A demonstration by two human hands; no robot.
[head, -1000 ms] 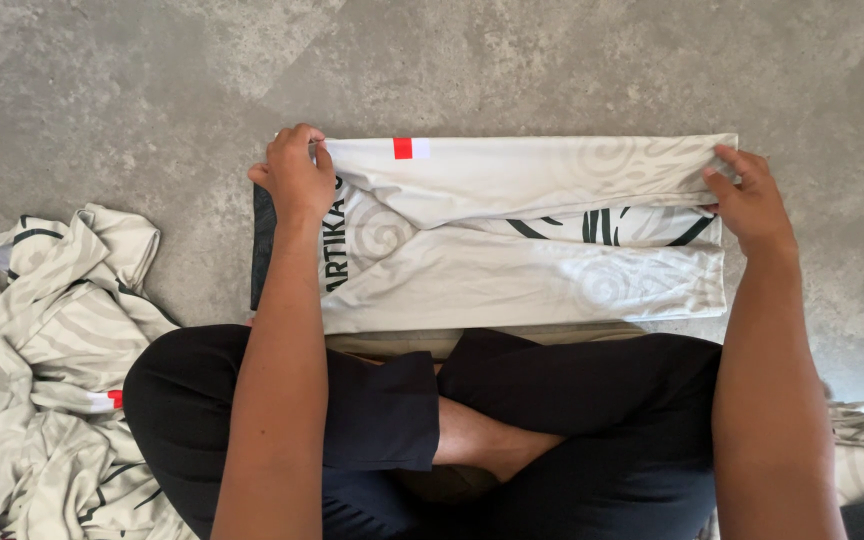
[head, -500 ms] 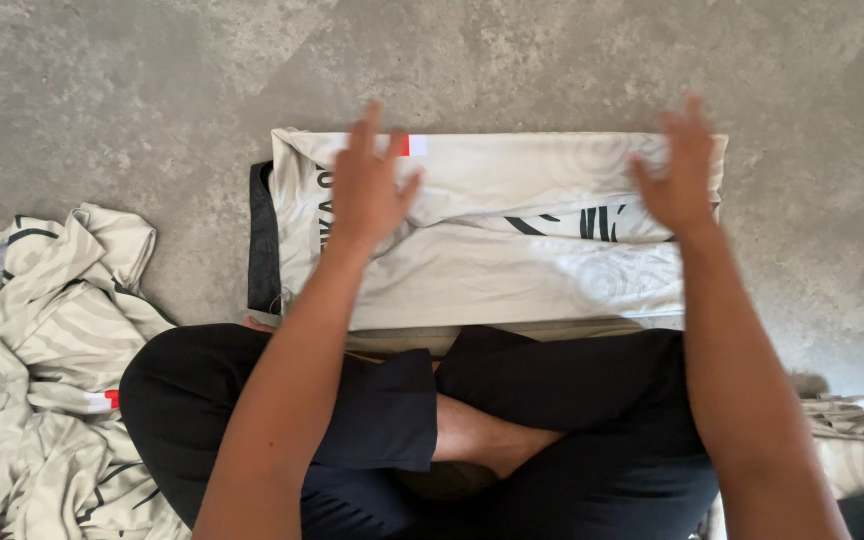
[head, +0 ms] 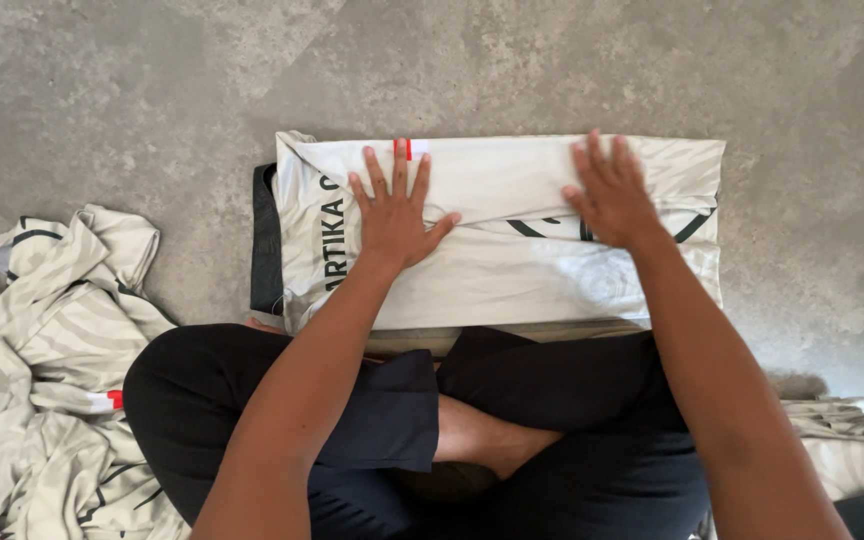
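Note:
A folded white shirt [head: 512, 270] with dark green markings and a small red tab lies on the grey floor in front of my crossed legs. A dark band sticks out at its left end. My left hand [head: 394, 212] lies flat on the shirt's left part, fingers spread, just below the red tab. Over on the shirt's right part, my right hand [head: 614, 195] presses flat as well, fingers apart. Neither hand grips the cloth.
A crumpled heap of similar white patterned garments [head: 42, 350] lies on the floor at my left. More folded pale cloth [head: 842, 450] shows by my right knee. My black-trousered legs [head: 552, 440] fill the bottom middle. Grey concrete floor [head: 452, 60] stretches beyond the shirt.
My hands let go of the shirt's far corners after folding the top edge over. They moved inward and now lie flat on the shirt.

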